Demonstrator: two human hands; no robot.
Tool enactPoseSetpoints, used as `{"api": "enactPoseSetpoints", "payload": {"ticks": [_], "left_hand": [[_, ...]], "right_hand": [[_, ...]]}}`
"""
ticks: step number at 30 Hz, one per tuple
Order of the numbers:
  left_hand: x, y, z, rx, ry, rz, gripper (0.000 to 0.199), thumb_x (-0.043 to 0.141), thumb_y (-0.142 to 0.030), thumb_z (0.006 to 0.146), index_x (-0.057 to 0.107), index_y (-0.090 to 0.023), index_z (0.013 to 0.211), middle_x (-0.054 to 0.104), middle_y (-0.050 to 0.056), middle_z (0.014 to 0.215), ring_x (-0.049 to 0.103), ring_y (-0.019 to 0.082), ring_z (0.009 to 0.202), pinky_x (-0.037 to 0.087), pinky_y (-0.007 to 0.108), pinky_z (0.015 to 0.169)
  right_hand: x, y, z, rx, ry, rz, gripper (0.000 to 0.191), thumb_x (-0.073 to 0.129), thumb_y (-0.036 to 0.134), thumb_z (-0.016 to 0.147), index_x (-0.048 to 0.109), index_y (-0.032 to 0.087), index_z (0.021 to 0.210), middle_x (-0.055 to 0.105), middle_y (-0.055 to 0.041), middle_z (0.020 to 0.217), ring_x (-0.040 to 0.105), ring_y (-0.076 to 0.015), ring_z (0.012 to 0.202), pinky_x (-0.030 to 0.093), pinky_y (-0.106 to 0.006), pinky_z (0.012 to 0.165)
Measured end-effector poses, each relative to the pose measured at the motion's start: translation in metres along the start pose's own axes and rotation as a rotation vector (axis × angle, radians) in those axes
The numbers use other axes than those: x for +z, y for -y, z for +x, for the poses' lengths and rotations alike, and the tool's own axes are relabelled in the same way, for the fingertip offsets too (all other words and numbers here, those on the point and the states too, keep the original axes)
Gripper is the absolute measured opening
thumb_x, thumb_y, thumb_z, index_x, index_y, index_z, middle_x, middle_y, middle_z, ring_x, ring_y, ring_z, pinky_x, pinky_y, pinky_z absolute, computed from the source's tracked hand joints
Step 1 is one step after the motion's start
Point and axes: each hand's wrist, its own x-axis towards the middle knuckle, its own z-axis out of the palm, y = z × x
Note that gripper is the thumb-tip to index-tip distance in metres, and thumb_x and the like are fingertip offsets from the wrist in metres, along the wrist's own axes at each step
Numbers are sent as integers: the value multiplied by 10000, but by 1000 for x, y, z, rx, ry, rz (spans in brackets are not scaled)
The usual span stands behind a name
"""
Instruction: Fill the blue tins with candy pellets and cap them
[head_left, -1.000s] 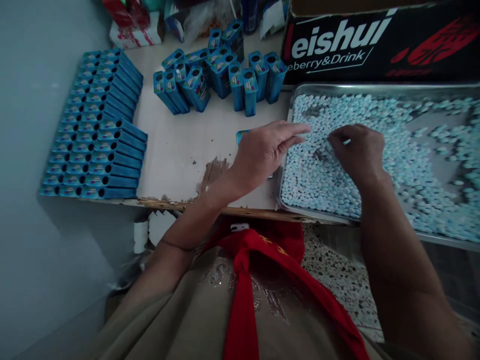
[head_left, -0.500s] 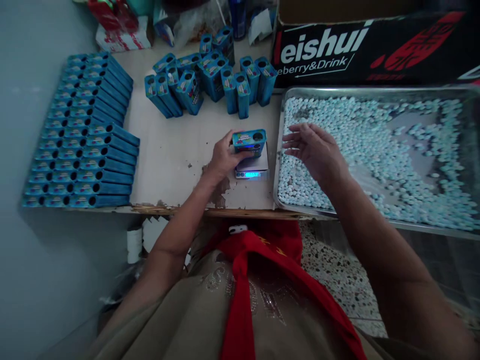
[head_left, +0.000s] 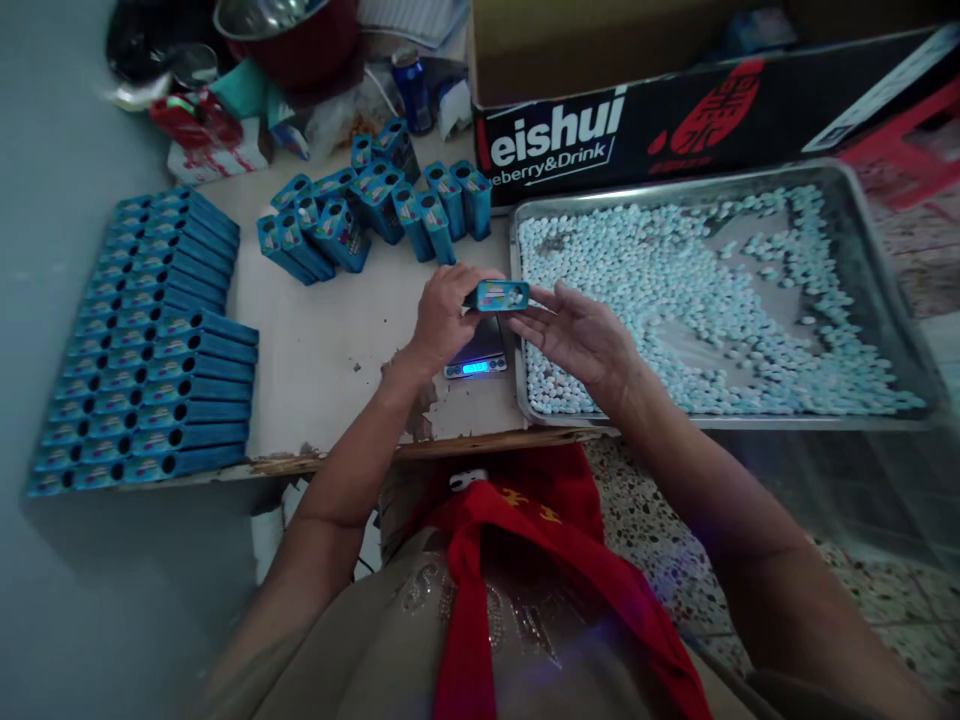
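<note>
My left hand (head_left: 448, 308) gripping a box (head_left: 501, 296) over the scale (head_left: 475, 367), my right hand (head_left: 585, 335) open beside the box, contact unclear, tray (head_left: 720, 421) of pellets (head_left: 660, 275) just right of scale.

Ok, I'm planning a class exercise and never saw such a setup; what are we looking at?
There is no machine: a camera worn on the head looks forward and down at a person's bare left hand and right hand. The left hand grips a slim blue container near a digital scale. The right hand is open next to it; whether it touches is unclear. On the table, rows of blue containers fill the left side, with a looser group farther back. At right, a metal tray holds pale-blue tablets, with a black cardboard box behind.
</note>
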Motion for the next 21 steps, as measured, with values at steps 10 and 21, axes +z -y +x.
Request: {"api": "enactPoseSetpoints", "payload": {"ticks": [10,21], "left_hand": [[-2,-13,-12,51,-57,111,357,788,-162,1028,875,-379,1298,862,31,1356,736,352,1315,499,560,1275],[21,16,-24,-286,-223,-476,515,1048,-274,869,776,-277,1307,865,51,1302,839,274,1196,697,435,1080]], "right_hand": [[-4,-5,-4,-19,-2,117,117,875,368,1009,781,299,1001,885,-42,1097,868,-242,1102,741,-440,1158],[-1,10,-1,-13,-10,28,128,863,173,964,819,289,991,897,-49,1114,897,-265,1173,783,-393,1073]]}}
